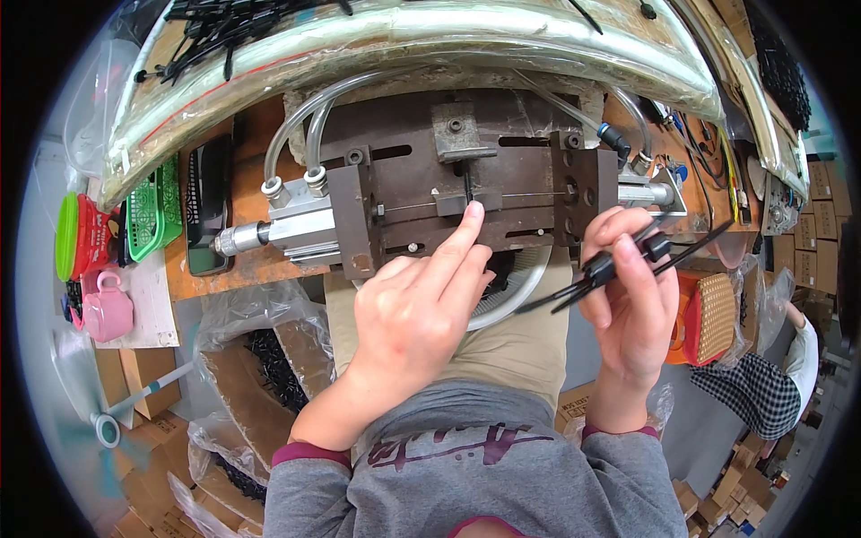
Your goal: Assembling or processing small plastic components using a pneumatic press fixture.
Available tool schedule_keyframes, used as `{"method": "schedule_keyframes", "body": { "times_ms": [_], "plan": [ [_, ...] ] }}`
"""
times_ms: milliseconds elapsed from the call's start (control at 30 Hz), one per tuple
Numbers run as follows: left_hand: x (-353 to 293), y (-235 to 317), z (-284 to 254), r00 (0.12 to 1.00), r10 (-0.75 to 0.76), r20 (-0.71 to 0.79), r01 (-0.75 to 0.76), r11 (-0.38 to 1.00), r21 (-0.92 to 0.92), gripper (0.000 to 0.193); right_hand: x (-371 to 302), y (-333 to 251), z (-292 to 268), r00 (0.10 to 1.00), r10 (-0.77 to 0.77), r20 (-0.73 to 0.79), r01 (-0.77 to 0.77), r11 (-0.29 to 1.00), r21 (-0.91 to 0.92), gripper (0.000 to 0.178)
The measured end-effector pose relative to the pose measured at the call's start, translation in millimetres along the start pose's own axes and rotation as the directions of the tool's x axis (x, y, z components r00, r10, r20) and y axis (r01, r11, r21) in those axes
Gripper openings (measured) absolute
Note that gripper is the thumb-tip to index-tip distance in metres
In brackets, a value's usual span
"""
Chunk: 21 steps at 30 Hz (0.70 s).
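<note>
My left hand [417,300] reaches in with its index finger stretched out and the other fingers loosely bent. The fingertip rests at the near end of a thin black rod [468,179], which stands in the middle of a dark metal fixture [413,193]. A small metal block [448,204] sits right under that fingertip. Nothing shows gripped in this hand. To the right of the fixture my right hand [637,296] is raised, its fingers closed around several slim black plastic rods with thicker knobs [599,267]. Their thin ends stick out both ways past the fingers.
Air cylinders [305,224] with clear hoses [318,134] flank the fixture. Black rods [242,22] lie on the wrapped shelf behind. At the left are a green basket [154,211], a pink cup [108,309] and boxes [242,368] of black parts. Another person [771,386] is far right.
</note>
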State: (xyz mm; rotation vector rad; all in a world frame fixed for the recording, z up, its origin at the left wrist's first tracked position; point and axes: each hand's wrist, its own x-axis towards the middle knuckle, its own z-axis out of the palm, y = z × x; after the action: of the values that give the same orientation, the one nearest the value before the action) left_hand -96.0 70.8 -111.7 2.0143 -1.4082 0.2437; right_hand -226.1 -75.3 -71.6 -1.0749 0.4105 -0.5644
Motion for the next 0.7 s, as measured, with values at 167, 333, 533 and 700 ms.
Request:
{"method": "schedule_keyframes", "body": {
  "times_ms": [167, 333, 533, 700],
  "plan": [
    [1.9, -0.3, -2.8, 1.0, -0.028, 0.012, 0.03, 0.988, -0.151, 0.028, 0.2, 4.3, 2.2, 0.986, 0.163, 0.025, -0.16, 0.983, -0.093, 0.01],
    [6.1, 9.3, -14.5, 0.989, 0.104, -0.102, -0.14, 0.871, -0.471, 0.035, -2.9, 11.8, 7.0, 0.954, 0.295, 0.05, -0.282, 0.942, -0.179, 0.012],
    [0.3, 9.4, -24.2, 0.999, 0.025, -0.021, -0.032, 0.862, -0.506, 0.034, 0.9, 9.5, 8.6, 0.95, 0.29, 0.114, -0.262, 0.942, -0.21, 0.013],
    [-7.1, 4.6, -11.3, 0.992, -0.087, -0.086, 0.056, 0.948, -0.314, 0.033, 2.6, 11.1, 1.1, 0.999, -0.039, 0.017, 0.04, 0.992, -0.116, 0.019]
  ]
}}
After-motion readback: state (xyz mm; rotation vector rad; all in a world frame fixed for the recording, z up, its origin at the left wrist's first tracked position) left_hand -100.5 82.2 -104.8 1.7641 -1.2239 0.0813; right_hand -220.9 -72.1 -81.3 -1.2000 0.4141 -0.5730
